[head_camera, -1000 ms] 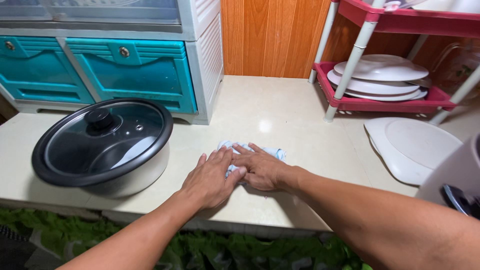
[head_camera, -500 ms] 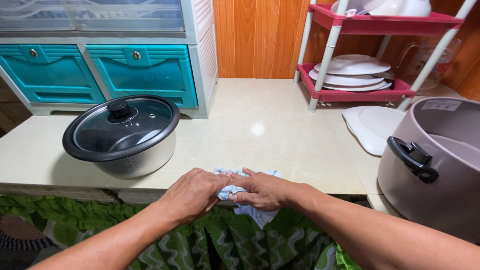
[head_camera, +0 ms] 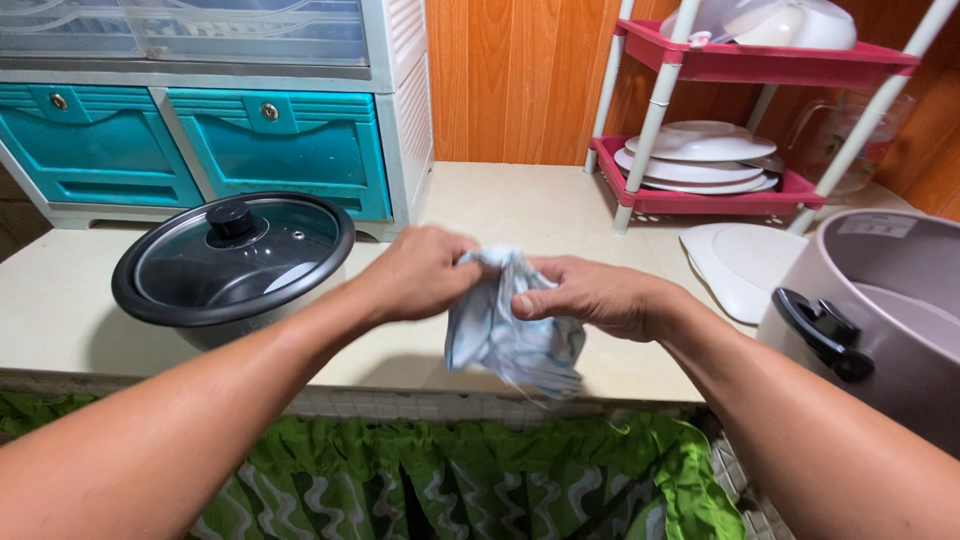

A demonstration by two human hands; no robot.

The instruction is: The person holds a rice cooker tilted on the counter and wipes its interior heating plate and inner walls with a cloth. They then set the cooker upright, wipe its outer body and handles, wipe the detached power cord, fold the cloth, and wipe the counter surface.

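A pale blue and white cloth [head_camera: 515, 335] hangs crumpled in the air above the front edge of the cream counter [head_camera: 520, 215]. My left hand [head_camera: 420, 275] pinches its upper left corner. My right hand [head_camera: 590, 297] grips its upper right part, thumb on top. The two hands are close together, with the cloth drooping below them. A pot with a black-rimmed glass lid [head_camera: 235, 258] sits on the counter just left of my left hand.
A grey rice cooker body [head_camera: 880, 310] with a black handle stands at the right. A white lid [head_camera: 745, 262] lies beside it. A red rack [head_camera: 700, 190] holds white plates behind. A teal drawer cabinet [head_camera: 200, 145] stands at back left. Green patterned fabric [head_camera: 480, 480] hangs below the counter.
Both hands have lifted the cloth off the counter's front edge and now hold it in the air. The view has tilted up slightly.
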